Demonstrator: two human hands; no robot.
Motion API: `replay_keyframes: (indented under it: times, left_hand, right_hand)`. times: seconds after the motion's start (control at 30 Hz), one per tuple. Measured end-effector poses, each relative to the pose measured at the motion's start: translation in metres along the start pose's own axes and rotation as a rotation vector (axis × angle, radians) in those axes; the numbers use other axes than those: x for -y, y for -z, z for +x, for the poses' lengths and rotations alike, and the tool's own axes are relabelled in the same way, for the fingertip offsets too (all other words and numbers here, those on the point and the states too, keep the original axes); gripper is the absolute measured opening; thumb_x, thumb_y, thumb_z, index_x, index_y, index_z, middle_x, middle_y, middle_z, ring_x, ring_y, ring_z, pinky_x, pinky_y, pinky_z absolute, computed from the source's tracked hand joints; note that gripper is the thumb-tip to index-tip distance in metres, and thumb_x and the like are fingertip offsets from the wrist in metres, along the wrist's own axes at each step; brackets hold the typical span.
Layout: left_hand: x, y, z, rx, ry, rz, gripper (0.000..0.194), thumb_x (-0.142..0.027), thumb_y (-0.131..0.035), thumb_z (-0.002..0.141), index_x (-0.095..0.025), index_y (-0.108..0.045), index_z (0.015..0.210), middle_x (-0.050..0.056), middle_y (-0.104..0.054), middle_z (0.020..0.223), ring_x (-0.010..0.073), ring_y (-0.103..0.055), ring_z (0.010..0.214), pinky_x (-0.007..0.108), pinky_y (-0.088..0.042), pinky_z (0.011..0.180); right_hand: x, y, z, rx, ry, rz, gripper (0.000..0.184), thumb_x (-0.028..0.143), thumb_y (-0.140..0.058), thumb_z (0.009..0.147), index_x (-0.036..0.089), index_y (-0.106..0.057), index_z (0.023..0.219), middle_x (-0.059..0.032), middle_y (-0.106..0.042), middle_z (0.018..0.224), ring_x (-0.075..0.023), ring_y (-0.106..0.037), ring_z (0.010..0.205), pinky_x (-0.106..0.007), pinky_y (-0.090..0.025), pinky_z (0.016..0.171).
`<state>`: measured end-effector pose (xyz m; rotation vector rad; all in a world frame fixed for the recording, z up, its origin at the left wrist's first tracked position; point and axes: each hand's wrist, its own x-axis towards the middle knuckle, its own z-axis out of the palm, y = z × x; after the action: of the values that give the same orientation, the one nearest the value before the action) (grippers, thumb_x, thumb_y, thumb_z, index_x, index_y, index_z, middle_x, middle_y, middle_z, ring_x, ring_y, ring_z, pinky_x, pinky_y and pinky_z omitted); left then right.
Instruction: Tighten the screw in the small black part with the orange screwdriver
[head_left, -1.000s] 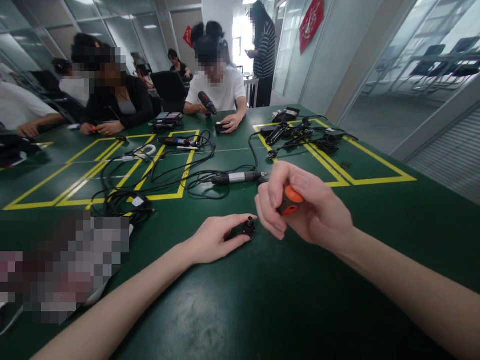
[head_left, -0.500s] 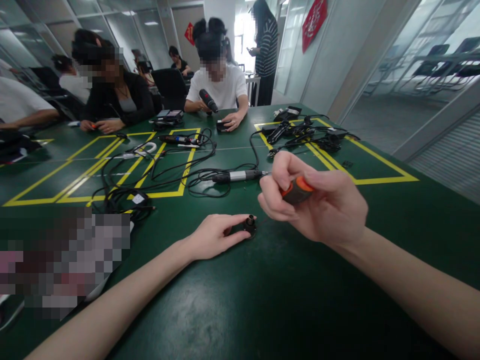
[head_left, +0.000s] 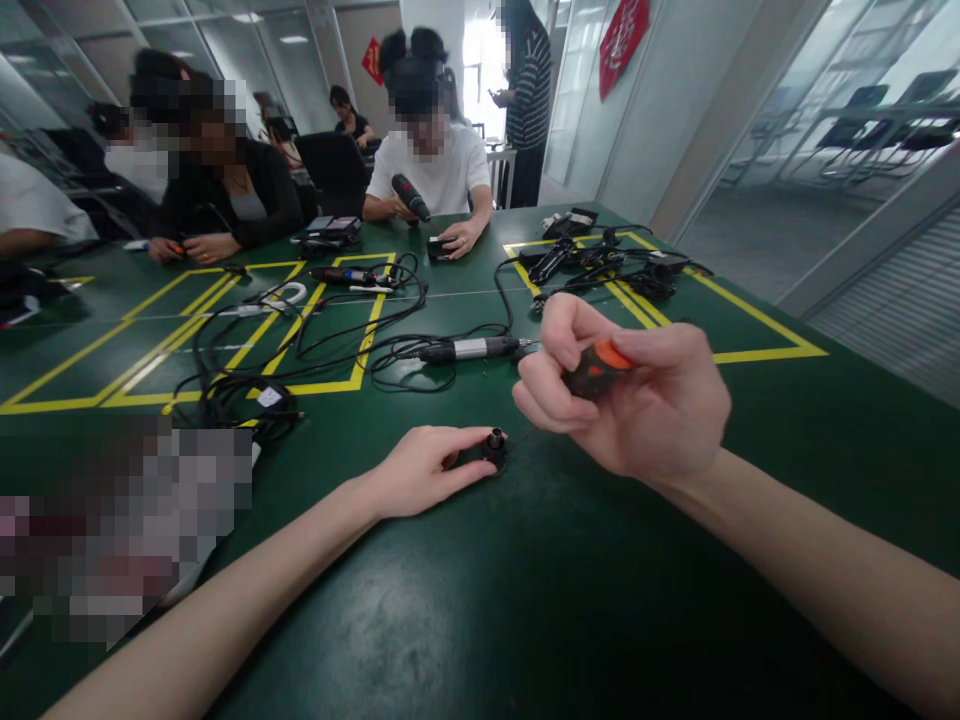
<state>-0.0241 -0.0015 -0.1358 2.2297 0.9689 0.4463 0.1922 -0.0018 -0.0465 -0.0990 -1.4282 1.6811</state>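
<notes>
My left hand [head_left: 424, 470] rests on the green table, with thumb and forefinger pinched around a small black cylindrical part [head_left: 494, 452]. That part stands upright on the tabletop, and a metallic tube shows at its top. Held above the table to the right is my right hand [head_left: 630, 390], its fingers wrapped round the dark, orange-patched handle of a screwdriver [head_left: 600, 368]. A thin, faint shaft seems to run from under that hand toward the black part. Whether its tip touches the part I cannot tell.
Beyond my hands lies a silver-and-black electric screwdriver [head_left: 472, 349] with coiled cable. Black cables [head_left: 251, 400] lie left, and more tangled cables [head_left: 600, 262] far right. Yellow tape [head_left: 772, 354] marks the green table [head_left: 450, 620]. A co-worker opposite holds a power drill [head_left: 411, 197].
The screwdriver handle has turned in my right hand, so its orange patches show differently. My left hand keeps its pinch on the black part. The whole view has shifted slightly.
</notes>
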Motion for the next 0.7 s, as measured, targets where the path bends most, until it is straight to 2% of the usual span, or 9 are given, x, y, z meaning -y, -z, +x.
replay_keyframes:
  times: [0.13, 0.3, 0.4, 0.47, 0.57, 0.7]
  left_hand:
    - [-0.0003, 0.0006, 0.0005, 0.008, -0.001, 0.022, 0.039, -0.040, -0.059, 0.102, -0.024, -0.069, 0.135, -0.003, -0.068, 0.081, 0.0111, -0.050, 0.063, 0.021, -0.036, 0.063]
    - [-0.0003, 0.0005, 0.0006, 0.001, -0.003, 0.024, 0.039, -0.043, -0.058, 0.102, -0.023, -0.071, 0.133, -0.002, -0.069, 0.082, 0.0112, -0.049, 0.062, 0.021, -0.037, 0.063]
    - [-0.0007, 0.0004, 0.0006, 0.003, -0.002, 0.018, 0.039, -0.042, -0.059, 0.102, -0.023, -0.070, 0.135, -0.001, -0.071, 0.085, 0.0114, -0.050, 0.063, 0.021, -0.038, 0.064]
    - [-0.0006, 0.0003, 0.0006, 0.004, -0.005, 0.010, 0.039, -0.042, -0.059, 0.102, -0.023, -0.070, 0.135, -0.001, -0.073, 0.089, 0.0112, -0.051, 0.064, 0.021, -0.039, 0.064]
    - [0.0005, -0.0002, 0.0003, 0.000, -0.018, -0.003, 0.038, -0.040, -0.060, 0.102, -0.022, -0.070, 0.134, 0.000, -0.074, 0.092, 0.0110, -0.052, 0.065, 0.021, -0.039, 0.065]
    - [0.0028, -0.0017, -0.0006, 0.000, -0.040, -0.017, 0.037, -0.039, -0.061, 0.102, -0.021, -0.071, 0.133, 0.000, -0.074, 0.091, 0.0103, -0.051, 0.064, 0.020, -0.039, 0.064]
  right_hand:
    - [-0.0013, -0.0023, 0.0031, 0.006, 0.025, -0.073, 0.037, 0.040, -0.051, 0.103, 0.020, -0.052, 0.072, 0.0036, -0.043, 0.062, -0.0108, -0.033, 0.049, -0.026, -0.028, 0.048]
    - [-0.0019, -0.0038, 0.0035, -0.031, 0.000, -0.095, 0.045, 0.045, -0.046, 0.105, 0.021, -0.049, 0.068, 0.0053, -0.034, 0.053, -0.0102, -0.025, 0.045, -0.026, -0.025, 0.046]
    - [-0.0013, -0.0019, 0.0011, -0.048, -0.006, -0.069, 0.038, 0.049, -0.050, 0.099, 0.022, -0.048, 0.074, 0.0065, -0.032, 0.053, -0.0099, -0.023, 0.044, -0.026, -0.025, 0.047]
    - [-0.0011, -0.0009, 0.0000, -0.064, -0.009, -0.050, 0.030, 0.047, -0.053, 0.095, 0.023, -0.047, 0.079, 0.0066, -0.035, 0.054, -0.0102, -0.024, 0.045, -0.026, -0.026, 0.048]
    - [-0.0014, -0.0017, 0.0012, -0.068, -0.012, -0.046, 0.025, 0.041, -0.053, 0.097, 0.022, -0.049, 0.081, 0.0053, -0.041, 0.058, -0.0109, -0.029, 0.047, -0.026, -0.028, 0.048]
    - [-0.0025, -0.0062, 0.0056, -0.061, 0.001, -0.095, 0.043, 0.045, -0.050, 0.104, 0.019, -0.052, 0.069, 0.0025, -0.044, 0.061, -0.0107, -0.037, 0.049, -0.026, -0.030, 0.048]
